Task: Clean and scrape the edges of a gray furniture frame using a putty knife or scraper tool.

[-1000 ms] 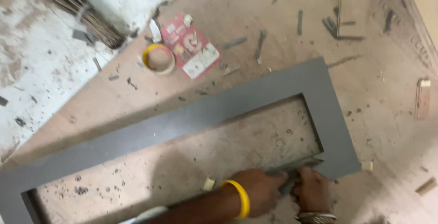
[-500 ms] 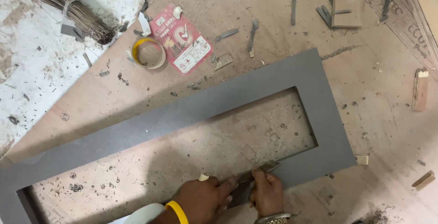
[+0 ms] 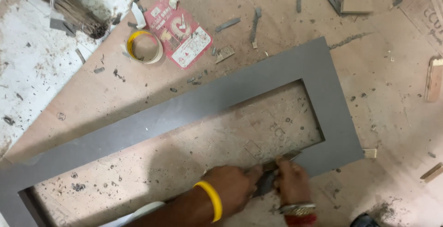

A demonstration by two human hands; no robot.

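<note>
Frame: grey rectangular frame point(image 3: 194, 109) lies flat on the plywood sheet point(image 3: 392, 93), so its inner edge is open to work.
Tool: flat metal tool point(image 3: 277, 164) rests against the near inner edge.
Left hand point(image 3: 233, 192): fingers closed on the tool.
Right hand point(image 3: 290, 185): fingers pressing the tool, steadying it.
Nearby: tape roll point(image 3: 145, 47) and red packet point(image 3: 177, 30) lie well apart.

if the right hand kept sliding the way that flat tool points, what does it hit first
Probably the inside corner of the grey frame. The right hand presses a flat metal tool along the frame's near inner edge, tip aimed up and right, where the short right side crosses that line. Depth is hard to judge.
</note>
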